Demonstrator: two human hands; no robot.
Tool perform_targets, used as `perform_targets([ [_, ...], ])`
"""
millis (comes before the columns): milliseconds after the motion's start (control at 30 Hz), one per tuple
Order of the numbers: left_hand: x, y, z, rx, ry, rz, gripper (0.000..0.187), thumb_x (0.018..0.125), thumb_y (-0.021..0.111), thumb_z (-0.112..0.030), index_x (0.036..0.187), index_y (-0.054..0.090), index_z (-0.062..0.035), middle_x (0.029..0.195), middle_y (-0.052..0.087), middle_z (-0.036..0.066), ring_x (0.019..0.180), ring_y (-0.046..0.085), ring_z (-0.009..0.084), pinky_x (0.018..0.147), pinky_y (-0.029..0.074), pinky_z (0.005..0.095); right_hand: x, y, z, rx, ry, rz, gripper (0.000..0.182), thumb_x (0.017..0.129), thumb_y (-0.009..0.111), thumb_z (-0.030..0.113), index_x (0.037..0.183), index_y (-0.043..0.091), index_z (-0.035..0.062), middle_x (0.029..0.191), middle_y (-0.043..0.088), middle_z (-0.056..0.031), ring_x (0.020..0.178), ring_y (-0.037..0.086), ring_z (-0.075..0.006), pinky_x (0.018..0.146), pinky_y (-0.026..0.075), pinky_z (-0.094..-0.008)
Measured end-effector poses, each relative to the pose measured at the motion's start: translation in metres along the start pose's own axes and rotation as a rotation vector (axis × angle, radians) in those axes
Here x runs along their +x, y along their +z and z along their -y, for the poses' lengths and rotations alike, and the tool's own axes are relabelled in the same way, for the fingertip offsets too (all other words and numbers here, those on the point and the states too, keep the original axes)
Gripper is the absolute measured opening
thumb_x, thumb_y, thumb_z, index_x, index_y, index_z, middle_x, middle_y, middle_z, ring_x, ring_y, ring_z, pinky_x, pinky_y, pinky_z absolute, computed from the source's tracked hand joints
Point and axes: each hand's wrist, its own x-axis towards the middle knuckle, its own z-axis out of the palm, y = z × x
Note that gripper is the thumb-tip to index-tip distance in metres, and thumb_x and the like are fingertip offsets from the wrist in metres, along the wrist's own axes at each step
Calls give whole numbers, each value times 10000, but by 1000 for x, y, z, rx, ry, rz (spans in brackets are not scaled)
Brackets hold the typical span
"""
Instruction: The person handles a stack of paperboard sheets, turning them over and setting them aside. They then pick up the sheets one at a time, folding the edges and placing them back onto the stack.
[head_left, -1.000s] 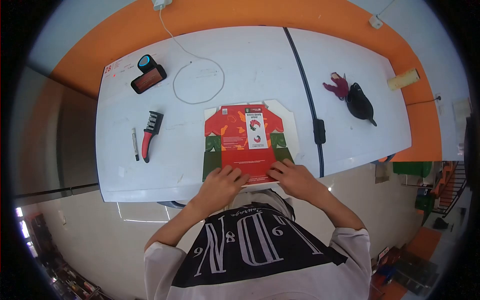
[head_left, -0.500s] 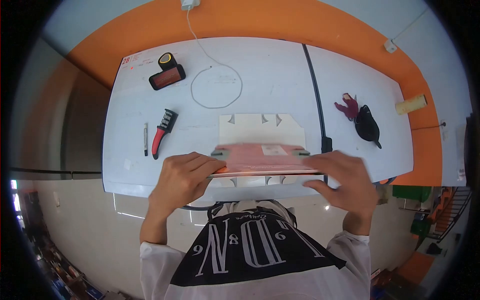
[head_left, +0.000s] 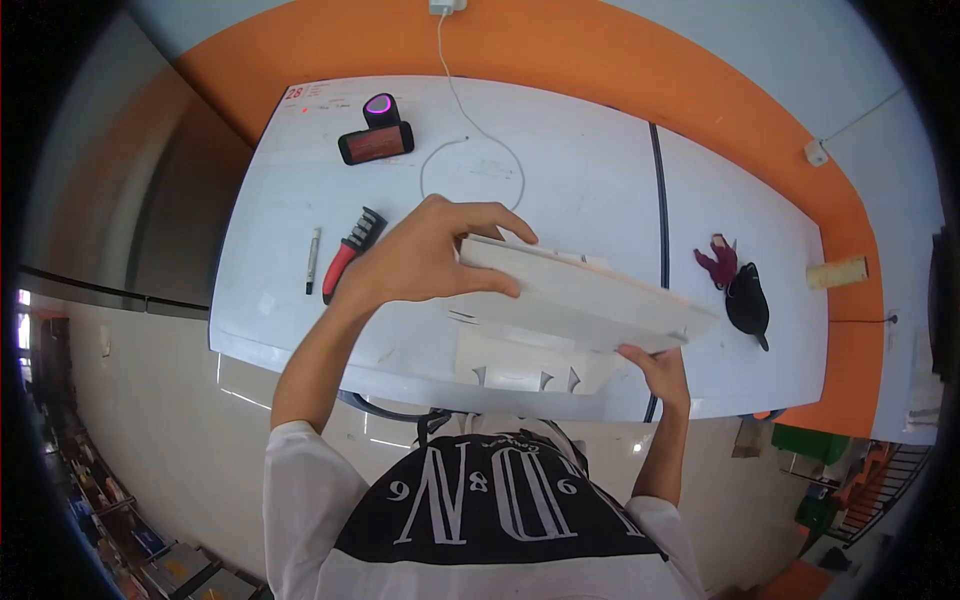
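Observation:
A flat white panel-like piece point(head_left: 585, 300) is held tilted above the table, its left end higher and its right end lower. My left hand point(head_left: 430, 255) grips its left end between thumb and fingers. At its lower right edge my right hand point(head_left: 660, 372) pinches it, the thumb in view and the other fingers mostly hidden behind. Beneath lies a white sheet point(head_left: 520, 365) with curved cut slits along its near edge, partly covered by the held piece.
On the white table point(head_left: 290, 200) are a marker point(head_left: 312, 262), a red-and-black sharpener point(head_left: 352, 252), a phone point(head_left: 376, 145) beside a round black device point(head_left: 380, 108), and a looped white cable point(head_left: 521, 170). To the right lie a maroon item point(head_left: 717, 262) and a black pouch point(head_left: 747, 300).
The held piece has been turned, so its white face shows where a pink side showed before. My left hand has risen; my right hand has closed on the edge. The view has shifted.

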Motion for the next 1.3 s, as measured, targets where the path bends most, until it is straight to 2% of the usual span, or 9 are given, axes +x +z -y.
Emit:
perform_targets([
  [33, -1, 2, 9, -275, -95, -22, 594, 706, 946, -172, 1240, 719, -46, 1004, 802, 114, 900, 756, 244, 843, 561, 393, -3, 5, -2, 85, -73, -61, 426, 873, 853, 63, 1245, 676, -44, 1150, 737, -73, 1067, 657, -183, 955, 525, -341],
  [167, -32, 47, 78, -66, 37, 46, 663, 747, 956, -205, 1308, 678, 15, 1183, 770, 145, 1113, 711, 228, 989, 535, 369, -18, 15, -11, 101, -84, -112, 393, 885, 847, 74, 1227, 688, -40, 1167, 736, -87, 1057, 659, -176, 956, 523, -333],
  [233, -39, 63, 77, -334, -287, 0, 557, 828, 902, -215, 1287, 688, 17, 1180, 773, 160, 1093, 722, 268, 982, 541, 379, -23, 17, -1, 87, -55, -95, 398, 884, 848, 72, 1231, 687, -39, 1159, 740, -86, 1043, 663, -175, 939, 532, -340],
  [567, -47, 40, 56, -274, -206, 67, 553, 855, 866, -243, 1300, 674, 22, 1172, 757, 175, 1068, 719, 278, 976, 547, 358, -35, 5, 45, 47, -107, 4, 359, 869, 852, 99, 1169, 716, -43, 1093, 756, -123, 1011, 687, -192, 913, 543, -338],
  [633, -39, 42, 81, -371, -454, 354, 581, 847, 875, -214, 1341, 655, -1, 1235, 742, 135, 1110, 688, 241, 999, 528, 358, -24, 7, 43, 82, -104, 52, 361, 870, 849, 105, 1167, 715, -47, 1087, 757, -125, 1012, 689, -190, 911, 545, -338],
  [867, -29, 79, 167, -324, -472, 545, 568, 894, 805, -207, 1381, 613, 10, 1300, 699, 183, 1179, 673, 252, 1037, 524, 377, 24, 28, -9, -104, -172, 123, 383, 936, 812, 146, 1226, 679, -66, 1149, 742, -135, 1048, 681, -190, 934, 547, -353],
  [967, -32, 85, 162, -274, -408, 465, 533, 923, 776, -184, 1423, 626, -75, 1244, 721, 136, 1147, 689, 274, 976, 551, 401, 27, 23, -38, -116, -89, 125, 346, 914, 795, 87, 1224, 700, -35, 1203, 739, -149, 1084, 699, -251, 959, 549, -386],
  [1067, -36, 104, 195, 127, 138, 461, 608, 918, 673, -86, 1507, 573, -205, 1365, 601, 124, 1169, 653, 346, 1010, 546, 454, 41, 20, -59, -504, -677, 213, 450, 833, 750, 40, 1281, 710, 37, 1311, 712, -142, 1127, 693, -352, 965, 554, -414],
  [1300, -37, 122, 215, 150, 143, 403, 478, 940, 663, -80, 1416, 636, -119, 1414, 585, 146, 1254, 612, 338, 1049, 529, 422, 62, 25, -75, -679, -832, 149, 487, 796, 798, 68, 1278, 733, 55, 1271, 741, -103, 1055, 719, -305, 920, 579, -395],
])
